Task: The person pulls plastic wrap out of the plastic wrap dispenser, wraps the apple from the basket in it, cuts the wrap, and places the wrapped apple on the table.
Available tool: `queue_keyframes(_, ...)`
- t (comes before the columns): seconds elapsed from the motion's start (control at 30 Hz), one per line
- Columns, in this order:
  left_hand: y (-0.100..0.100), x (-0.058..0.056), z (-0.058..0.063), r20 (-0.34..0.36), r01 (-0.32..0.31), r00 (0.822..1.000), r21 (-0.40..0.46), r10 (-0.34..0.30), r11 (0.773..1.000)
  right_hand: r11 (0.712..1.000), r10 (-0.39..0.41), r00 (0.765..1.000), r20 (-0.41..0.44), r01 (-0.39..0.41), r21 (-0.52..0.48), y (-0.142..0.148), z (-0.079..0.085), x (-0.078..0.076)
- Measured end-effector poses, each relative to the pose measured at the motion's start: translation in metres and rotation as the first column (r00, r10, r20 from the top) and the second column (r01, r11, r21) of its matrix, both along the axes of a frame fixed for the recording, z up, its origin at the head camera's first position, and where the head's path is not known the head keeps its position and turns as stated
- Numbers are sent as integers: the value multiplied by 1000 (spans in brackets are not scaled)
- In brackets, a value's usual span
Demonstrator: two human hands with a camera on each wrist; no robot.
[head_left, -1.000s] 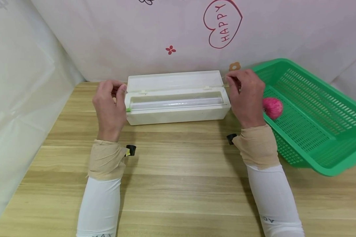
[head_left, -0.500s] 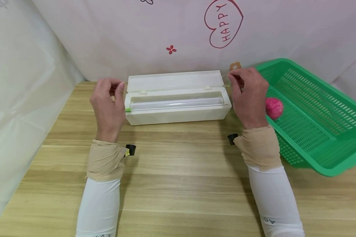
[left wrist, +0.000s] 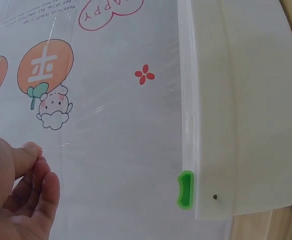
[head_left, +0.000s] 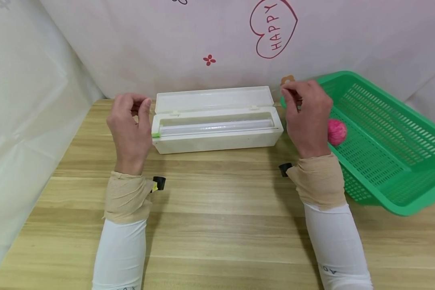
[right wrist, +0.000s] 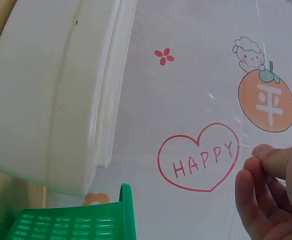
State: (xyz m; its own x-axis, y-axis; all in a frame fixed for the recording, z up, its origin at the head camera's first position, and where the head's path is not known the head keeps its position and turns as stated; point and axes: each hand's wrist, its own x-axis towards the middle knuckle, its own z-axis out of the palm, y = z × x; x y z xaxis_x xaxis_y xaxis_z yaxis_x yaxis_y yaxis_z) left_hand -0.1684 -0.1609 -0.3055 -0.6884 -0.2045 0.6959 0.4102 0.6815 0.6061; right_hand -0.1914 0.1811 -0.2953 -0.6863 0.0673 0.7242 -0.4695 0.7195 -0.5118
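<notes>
the film (left wrist: 96,110) is hard to make out: clear, showing only as faint glints near the fingertips in the wrist views, above the box (head_left: 217,143); its edges i cannot trace. the left hand (head_left: 129,131) and right hand (head_left: 308,119) pinch it between thumb and fingertips, one off each end of the box. the lid (head_left: 214,99) stands open behind; a roll (head_left: 215,127) lies inside. the right hand and wrist hide part of the basket (head_left: 380,149), whose right end is cut off, and overlap the edge of the apple (head_left: 337,132) in it. below is a striped wooden table (head_left: 217,225); behind hangs a creased white sheet (head_left: 148,48) with printed drawings, some cropped.
</notes>
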Motion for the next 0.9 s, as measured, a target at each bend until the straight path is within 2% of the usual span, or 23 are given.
queue_keyframes(0.33, 2, 3, 6, -18, 0, 1000, 16, 0, 1000, 1000, -7, 1000, -17, 7, -12, 0, 6, 1)
queue_keyframes(0.53, 3, 4, 8, -21, -6, 1000, 24, 6, 1000, 999, -4, 999, -46, 6, 36, 3, 6, 1)
queue_keyframes(0.77, 5, 5, 11, -29, -21, 999, 51, 23, 998, 1000, -19, 1000, -12, 18, -24, 0, 10, 4)
queue_keyframes(0.9, 7, 6, 12, -33, -21, 999, 63, 23, 998, 1000, -23, 999, -26, 23, -2, 2, 10, 5)
